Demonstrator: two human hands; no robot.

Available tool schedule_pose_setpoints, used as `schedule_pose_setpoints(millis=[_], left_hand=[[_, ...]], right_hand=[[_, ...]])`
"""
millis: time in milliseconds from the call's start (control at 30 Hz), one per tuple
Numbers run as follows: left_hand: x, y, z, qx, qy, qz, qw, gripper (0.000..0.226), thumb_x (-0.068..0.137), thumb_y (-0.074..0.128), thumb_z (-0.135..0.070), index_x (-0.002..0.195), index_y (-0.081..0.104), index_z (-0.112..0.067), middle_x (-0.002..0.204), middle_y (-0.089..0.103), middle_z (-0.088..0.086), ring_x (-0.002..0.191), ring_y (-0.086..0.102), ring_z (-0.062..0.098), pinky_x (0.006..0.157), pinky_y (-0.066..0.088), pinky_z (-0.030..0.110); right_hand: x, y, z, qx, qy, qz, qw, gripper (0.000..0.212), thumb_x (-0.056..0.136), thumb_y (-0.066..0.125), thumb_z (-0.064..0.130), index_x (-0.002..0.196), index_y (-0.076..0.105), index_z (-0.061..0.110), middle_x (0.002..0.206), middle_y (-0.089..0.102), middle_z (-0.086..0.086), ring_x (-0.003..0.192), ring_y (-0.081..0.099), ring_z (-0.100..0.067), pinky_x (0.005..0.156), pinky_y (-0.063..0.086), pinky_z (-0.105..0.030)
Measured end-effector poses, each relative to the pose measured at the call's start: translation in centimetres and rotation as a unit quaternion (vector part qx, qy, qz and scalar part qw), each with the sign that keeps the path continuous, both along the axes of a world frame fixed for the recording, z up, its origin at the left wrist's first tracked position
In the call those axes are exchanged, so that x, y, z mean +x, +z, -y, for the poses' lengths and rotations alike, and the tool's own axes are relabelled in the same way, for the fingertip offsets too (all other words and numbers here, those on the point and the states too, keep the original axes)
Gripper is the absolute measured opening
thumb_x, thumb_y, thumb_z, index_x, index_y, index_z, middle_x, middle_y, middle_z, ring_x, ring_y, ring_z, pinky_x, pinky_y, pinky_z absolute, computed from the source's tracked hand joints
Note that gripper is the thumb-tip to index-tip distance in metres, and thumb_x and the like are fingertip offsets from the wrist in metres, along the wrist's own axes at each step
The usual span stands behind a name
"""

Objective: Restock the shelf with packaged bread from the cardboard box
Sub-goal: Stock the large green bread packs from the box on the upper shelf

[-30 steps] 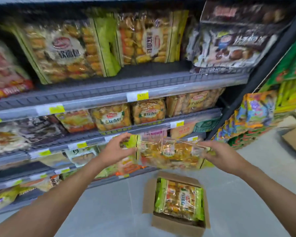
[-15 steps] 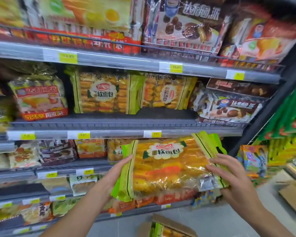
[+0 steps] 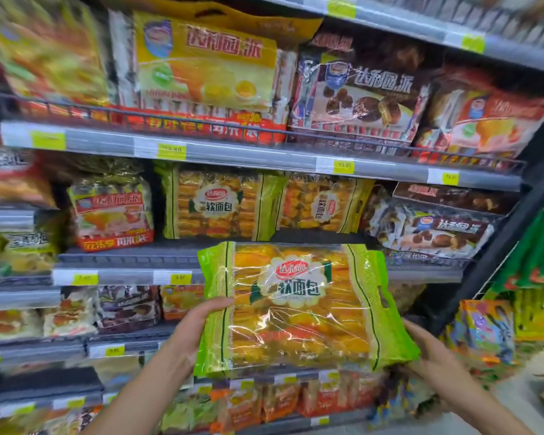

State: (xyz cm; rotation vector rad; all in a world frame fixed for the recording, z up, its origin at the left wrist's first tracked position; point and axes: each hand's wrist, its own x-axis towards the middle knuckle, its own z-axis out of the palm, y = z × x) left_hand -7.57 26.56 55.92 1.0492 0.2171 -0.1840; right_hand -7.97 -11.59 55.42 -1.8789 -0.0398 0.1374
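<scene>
Pinching the green left seam of the bread package, my left hand is laying its thumb across the front with the fingers behind, so the label is facing me upright. Just above that hand, a yellow tag on the shelf rail is showing 3.80. I am holding the package in the air in front of that rail, below the matching packs, which I judge to be its row. Its white badge is reading 软面包, the same print as theirs. My right hand is propping the lower right corner from beneath, levelling the floppy bag. Its fingertips are hidden, so I cannot tell whether they are curling round it. The cardboard box is out of view.
</scene>
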Motion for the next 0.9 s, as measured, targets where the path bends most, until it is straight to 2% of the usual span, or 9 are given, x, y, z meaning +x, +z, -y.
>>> schedule_pose_setpoints(millis=[67, 133, 267, 333, 433, 533, 633, 767, 900], left_hand=[[-1.6, 2.3, -1.1, 0.029, 0.016, 0.003, 0.999, 0.025, 0.086, 0.063, -0.012, 0.108, 0.064, 0.001, 0.081, 0.078, 0.000, 0.058, 0.065, 0.005, 0.049, 0.049, 0.024], [-0.2, -0.7, -4.3, 0.025, 0.011, -0.012, 1.000, 0.038, 0.082, 0.072, -0.018, 0.117, 0.064, -0.004, 0.088, 0.074, 0.002, 0.072, 0.066, 0.012, 0.059, 0.048, 0.028], [1.3, -4.9, -10.5, 0.026, 0.023, -0.036, 0.999, 0.076, 0.056, 0.090, -0.051, 0.124, 0.069, -0.027, 0.139, 0.060, 0.009, 0.127, 0.056, 0.032, 0.109, 0.040, 0.057], [-0.3, -3.6, -11.7, 0.059, 0.010, -0.016, 0.998, 0.075, 0.052, 0.090, -0.051, 0.119, 0.071, -0.023, 0.129, 0.067, 0.007, 0.119, 0.062, 0.029, 0.107, 0.045, 0.051], [-2.2, -0.9, -12.7, 0.057, -0.018, -0.022, 0.998, 0.051, 0.069, 0.081, -0.032, 0.113, 0.068, -0.009, 0.098, 0.077, 0.006, 0.080, 0.073, 0.022, 0.067, 0.055, 0.030], [-2.8, 0.0, -15.3, 0.122, -0.032, 0.001, 0.992, 0.109, 0.038, 0.094, -0.046, 0.135, 0.055, -0.014, 0.142, 0.054, 0.002, 0.127, 0.053, 0.022, 0.105, 0.040, 0.037], [-2.7, 0.0, -17.8, 0.148, -0.019, 0.010, 0.989, 0.134, 0.058, 0.093, -0.042, 0.160, 0.009, -0.022, 0.167, 0.012, -0.002, 0.154, 0.009, 0.022, 0.123, 0.002, 0.048], [-2.5, 1.5, -18.7, 0.184, -0.029, 0.005, 0.982, 0.106, 0.076, 0.087, -0.039, 0.155, 0.016, -0.032, 0.159, 0.036, 0.003, 0.146, 0.034, 0.025, 0.123, 0.019, 0.051], [0.0, -0.5, -20.8, 0.261, 0.021, 0.047, 0.964, 0.115, 0.057, 0.088, -0.067, 0.152, 0.029, -0.039, 0.155, 0.043, -0.004, 0.137, 0.048, 0.023, 0.114, 0.038, 0.054]], right_hand=[[0.9, 0.5, -2.1, 0.217, -0.021, -0.137, 0.966, 0.049, 0.087, 0.053, -0.006, 0.131, 0.062, 0.014, 0.127, 0.067, -0.016, 0.101, 0.069, -0.028, 0.083, 0.058, -0.041], [1.4, 1.9, -4.8, 0.299, -0.004, -0.199, 0.933, 0.046, 0.078, 0.060, 0.022, 0.121, 0.069, 0.013, 0.121, 0.069, -0.017, 0.097, 0.063, -0.038, 0.091, 0.044, -0.055], [2.4, 3.3, -10.5, 0.216, 0.014, -0.227, 0.949, 0.053, 0.096, 0.041, 0.059, 0.132, 0.060, 0.026, 0.126, 0.067, 0.004, 0.105, 0.064, -0.022, 0.094, 0.045, -0.050], [3.1, 2.8, -12.9, 0.168, 0.030, -0.222, 0.960, 0.058, 0.093, 0.049, 0.061, 0.142, 0.050, 0.031, 0.142, 0.057, 0.005, 0.127, 0.056, -0.024, 0.099, 0.046, -0.047], [4.0, 1.8, -15.4, 0.081, 0.044, -0.186, 0.978, 0.082, 0.067, 0.073, 0.075, 0.138, 0.049, 0.042, 0.163, 0.025, 0.005, 0.150, 0.022, -0.019, 0.123, 0.013, -0.049], [4.4, 1.6, -17.5, 0.035, 0.061, -0.151, 0.986, 0.104, 0.056, 0.082, 0.072, 0.145, 0.043, 0.032, 0.164, 0.021, 0.000, 0.151, 0.018, -0.022, 0.123, 0.010, -0.046], [5.0, 1.6, -18.9, 0.005, 0.065, -0.141, 0.988, 0.145, 0.041, 0.083, 0.075, 0.158, 0.017, 0.020, 0.166, 0.016, -0.004, 0.151, 0.020, -0.026, 0.121, 0.016, -0.046], [5.7, 1.7, -20.3, 0.012, 0.059, -0.094, 0.994, 0.149, 0.036, 0.082, 0.079, 0.157, 0.020, 0.020, 0.164, 0.023, -0.005, 0.149, 0.025, -0.027, 0.120, 0.020, -0.048], [6.7, 2.4, -21.7, 0.038, 0.051, -0.060, 0.996, 0.138, 0.049, 0.086, 0.068, 0.157, 0.021, 0.013, 0.162, 0.027, -0.009, 0.148, 0.027, -0.028, 0.119, 0.021, -0.045]])
